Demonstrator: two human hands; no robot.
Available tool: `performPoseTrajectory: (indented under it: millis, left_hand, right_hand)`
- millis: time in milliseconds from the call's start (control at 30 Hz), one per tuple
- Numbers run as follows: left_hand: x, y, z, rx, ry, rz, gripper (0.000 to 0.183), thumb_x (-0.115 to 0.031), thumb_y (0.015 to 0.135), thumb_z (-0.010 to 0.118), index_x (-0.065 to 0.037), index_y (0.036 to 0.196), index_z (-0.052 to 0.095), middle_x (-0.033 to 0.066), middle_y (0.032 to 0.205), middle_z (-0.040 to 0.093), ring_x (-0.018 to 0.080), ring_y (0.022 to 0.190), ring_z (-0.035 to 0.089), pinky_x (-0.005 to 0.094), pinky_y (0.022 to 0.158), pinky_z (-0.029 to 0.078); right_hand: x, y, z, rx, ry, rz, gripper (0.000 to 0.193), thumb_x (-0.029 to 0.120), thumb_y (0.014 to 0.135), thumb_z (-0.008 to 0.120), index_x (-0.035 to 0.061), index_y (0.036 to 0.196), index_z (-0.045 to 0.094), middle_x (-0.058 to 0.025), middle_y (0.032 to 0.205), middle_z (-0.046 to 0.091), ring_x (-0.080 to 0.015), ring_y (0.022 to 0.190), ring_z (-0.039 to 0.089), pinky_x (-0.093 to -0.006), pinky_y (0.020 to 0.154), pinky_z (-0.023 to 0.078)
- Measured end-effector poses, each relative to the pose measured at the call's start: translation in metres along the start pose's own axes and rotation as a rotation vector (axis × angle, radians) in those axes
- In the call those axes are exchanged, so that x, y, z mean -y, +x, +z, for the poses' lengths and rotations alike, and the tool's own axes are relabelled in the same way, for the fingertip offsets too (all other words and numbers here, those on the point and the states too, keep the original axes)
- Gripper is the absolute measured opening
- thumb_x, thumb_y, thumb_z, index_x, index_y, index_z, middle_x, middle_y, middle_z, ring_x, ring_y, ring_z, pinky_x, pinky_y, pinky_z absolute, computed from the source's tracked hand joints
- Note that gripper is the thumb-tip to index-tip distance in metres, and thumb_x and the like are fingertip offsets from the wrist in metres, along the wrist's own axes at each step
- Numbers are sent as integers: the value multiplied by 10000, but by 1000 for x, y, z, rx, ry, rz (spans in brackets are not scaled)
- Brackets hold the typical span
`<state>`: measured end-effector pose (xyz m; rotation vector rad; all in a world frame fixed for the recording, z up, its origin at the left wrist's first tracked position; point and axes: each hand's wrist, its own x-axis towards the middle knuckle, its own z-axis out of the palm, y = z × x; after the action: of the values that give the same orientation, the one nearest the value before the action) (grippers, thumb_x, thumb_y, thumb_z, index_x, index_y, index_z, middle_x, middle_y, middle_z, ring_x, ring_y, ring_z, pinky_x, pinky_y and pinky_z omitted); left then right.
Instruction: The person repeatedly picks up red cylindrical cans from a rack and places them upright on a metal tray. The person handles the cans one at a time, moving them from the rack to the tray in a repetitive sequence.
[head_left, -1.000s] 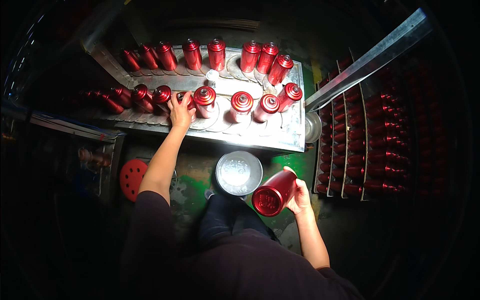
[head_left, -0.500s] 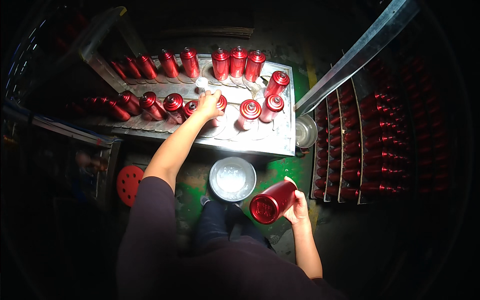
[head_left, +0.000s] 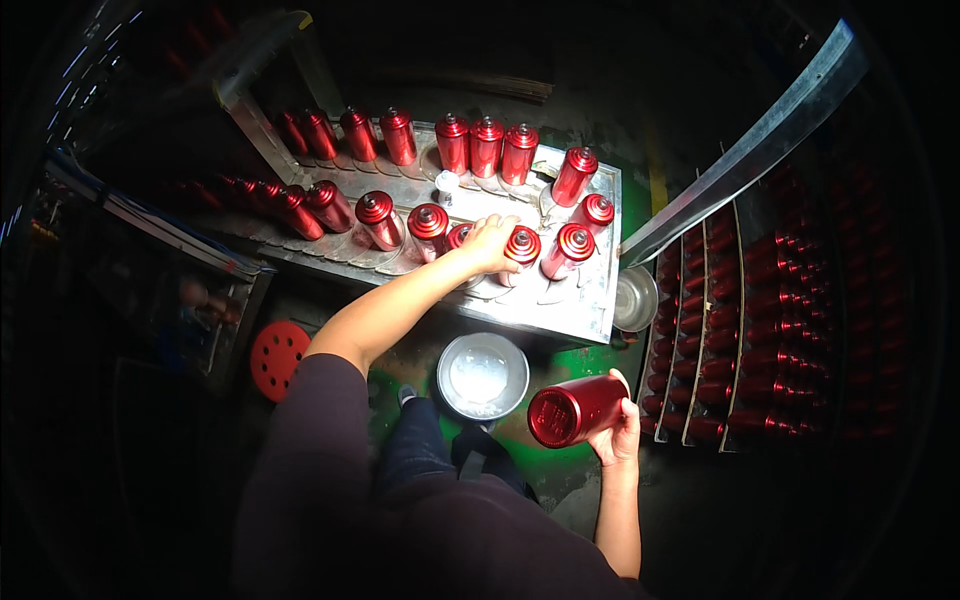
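My left hand reaches over the near row of a metal conveyor, its fingers closed against the side of an upright red bottle with a stepped top. Directly left of that hand, another red bottle is partly hidden. Off the conveyor's near right corner, my right hand grips a glossy dark red bottle. That bottle lies tilted, its round embossed base turned toward me and its other end hidden in my fingers.
Several red bottles stand in two rows along the conveyor. A small white cup sits between the rows. Below are a round metal basin and a perforated red stool. At right, a slanted metal post and racks of red bottles.
The view has shifted. Bottles in the near row have advanced rightward along the conveyor, and my left hand has moved right with the one it touches. My right hand still holds its bottle, now tilted flatter.
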<state>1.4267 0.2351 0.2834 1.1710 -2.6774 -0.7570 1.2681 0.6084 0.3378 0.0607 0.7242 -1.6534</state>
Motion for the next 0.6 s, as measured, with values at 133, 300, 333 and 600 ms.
performPoseTrajectory:
  millis: [133,300,333,600]
  left_hand:
    - [29,1,-78,-202,-148,130,650,-214,773,751,-67,1367,532,244,1343,534,407,1285,502,458,1079,431]
    - [158,20,-163,-384,-90,-12,621,-214,750,793,-58,1308,568,232,1221,627,387,1118,624,421,967,507]
    - [181,24,-176,-364,-75,-56,623,-208,742,799,-63,1304,574,227,1220,628,383,1101,631,419,949,517]
    - [301,100,-225,-290,-28,-88,754,-137,712,812,-130,1410,526,203,1244,593,373,1157,605,426,992,508]
  right_hand:
    - [22,17,44,43,-66,-121,639,224,836,726,125,1413,467,-112,1307,571,-317,1229,568,-523,1014,533]
    - [32,73,124,61,-165,-280,690,241,844,726,112,1451,424,-104,1324,547,-304,1238,564,-511,1000,547]
    - [31,88,145,39,-193,-318,707,239,847,725,108,1466,408,-101,1329,545,-301,1242,563,-501,1003,549]
    - [-12,239,322,21,-745,-626,654,219,845,690,87,1447,473,-91,1236,576,-200,1125,579,-367,1003,493]
